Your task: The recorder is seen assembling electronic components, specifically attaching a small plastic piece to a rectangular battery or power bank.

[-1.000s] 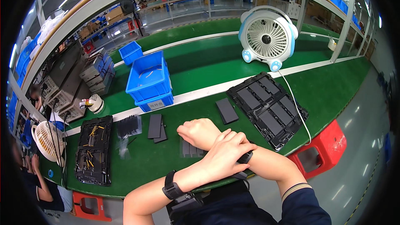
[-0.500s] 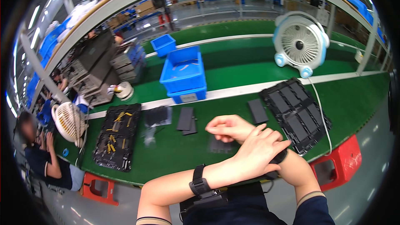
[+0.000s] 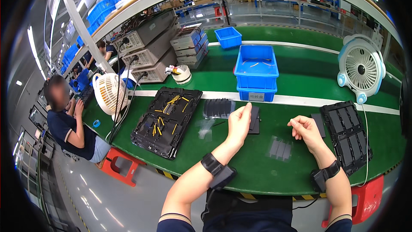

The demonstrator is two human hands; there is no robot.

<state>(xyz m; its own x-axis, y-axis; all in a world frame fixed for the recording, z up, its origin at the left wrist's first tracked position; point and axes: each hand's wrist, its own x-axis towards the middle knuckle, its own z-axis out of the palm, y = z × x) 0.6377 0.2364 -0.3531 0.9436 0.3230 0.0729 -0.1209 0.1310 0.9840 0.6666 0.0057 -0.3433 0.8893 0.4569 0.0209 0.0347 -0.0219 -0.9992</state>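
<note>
My left hand point(image 3: 240, 122) is raised over the bench with its fingers pressed together. It hides part of a stack of flat dark grey blocks point(image 3: 254, 125). Whatever it may hold does not show. To its right, my right hand point(image 3: 304, 129) has its fingers curled to a pinch, and I cannot make out anything in them. It overlaps the near side of another dark grey block point(image 3: 318, 123). Between and below the hands lies a small sheet of translucent grey strips point(image 3: 280, 149). Each wrist wears a black strap with a small box.
A black tray point(image 3: 148, 136) with yellow strips lies left; another black tray point(image 3: 358, 159) with dark blocks lies right. Blue bins point(image 3: 256, 81) stand behind. Fans point(image 3: 362, 66) stand at both sides, cables trailing. A person point(image 3: 73, 124) sits far left. Red stools point(image 3: 122, 165) are below the bench.
My hands have come apart. The left one has let go of the right wrist and moved toward the dark blocks. The view has swung left, showing more of that side.
</note>
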